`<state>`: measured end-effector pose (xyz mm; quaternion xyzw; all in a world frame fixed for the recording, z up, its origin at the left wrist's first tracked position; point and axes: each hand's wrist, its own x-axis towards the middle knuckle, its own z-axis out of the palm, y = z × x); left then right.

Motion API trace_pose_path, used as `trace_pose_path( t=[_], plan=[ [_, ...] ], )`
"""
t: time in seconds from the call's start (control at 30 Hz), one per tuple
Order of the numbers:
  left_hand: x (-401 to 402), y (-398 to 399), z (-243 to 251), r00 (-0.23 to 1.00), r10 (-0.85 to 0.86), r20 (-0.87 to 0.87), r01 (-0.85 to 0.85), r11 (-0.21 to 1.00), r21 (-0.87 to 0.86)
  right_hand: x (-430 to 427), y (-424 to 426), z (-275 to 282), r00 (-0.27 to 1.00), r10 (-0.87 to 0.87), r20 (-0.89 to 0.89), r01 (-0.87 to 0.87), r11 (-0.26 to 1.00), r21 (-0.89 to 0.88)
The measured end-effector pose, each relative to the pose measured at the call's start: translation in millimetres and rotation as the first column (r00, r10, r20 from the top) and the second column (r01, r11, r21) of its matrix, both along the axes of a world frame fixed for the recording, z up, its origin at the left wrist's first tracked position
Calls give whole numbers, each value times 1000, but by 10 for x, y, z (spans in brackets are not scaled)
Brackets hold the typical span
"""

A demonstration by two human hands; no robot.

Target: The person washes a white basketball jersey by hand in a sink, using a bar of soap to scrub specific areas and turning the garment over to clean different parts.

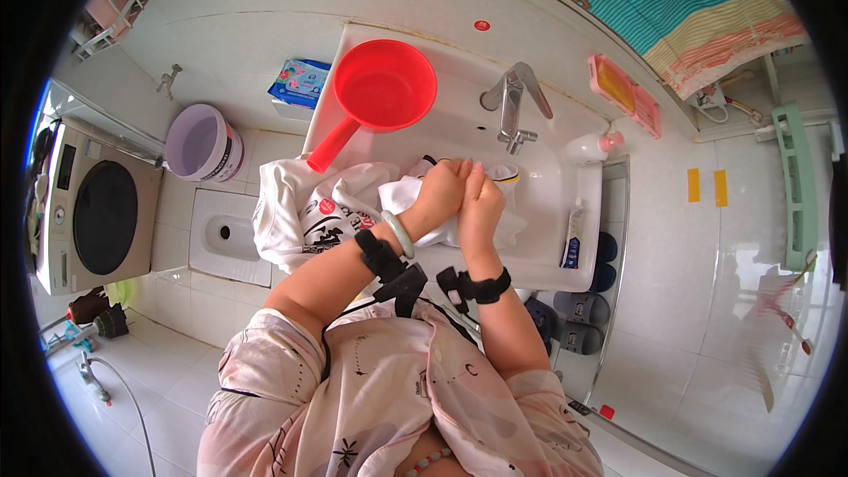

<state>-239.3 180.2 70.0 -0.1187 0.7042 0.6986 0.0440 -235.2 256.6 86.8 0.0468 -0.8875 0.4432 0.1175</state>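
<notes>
In the white sink, my left hand and my right hand meet over a wet white garment with dark and yellow trim. The fingers of both hands are bent and touch; whether cloth lies between them is hidden. A second white garment with black and red print hangs over the sink's left rim. A red plastic water dipper stands at the sink's upper left, its handle pointing down-left over that garment. The chrome faucet is above my hands, its spout near the garment.
A pack of wipes lies left of the sink. A pump bottle and a toothpaste-like tube are on the right rim. A lilac bucket, a squat toilet and a washing machine are at left; slippers are below the sink.
</notes>
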Motion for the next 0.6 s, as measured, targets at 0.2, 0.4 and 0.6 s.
trace_pose_path(
  t=[0.2, 0.4, 0.6],
  plan=[
    [-37, -18, -113, 992, 51, -118, -42, 996, 76, 50, -66, 96, 999, 3, 41, -3, 1000, 0],
    [86, 48, 7, 998, 49, -48, -48, 999, 16, -88, 71, 128, 977, -5, 211, 16, 999, -49],
    [-37, 11, -200, 990, 82, -114, -70, 991, 110, 58, -61, -11, 997, 2, -80, -5, 999, -35]
  ],
)
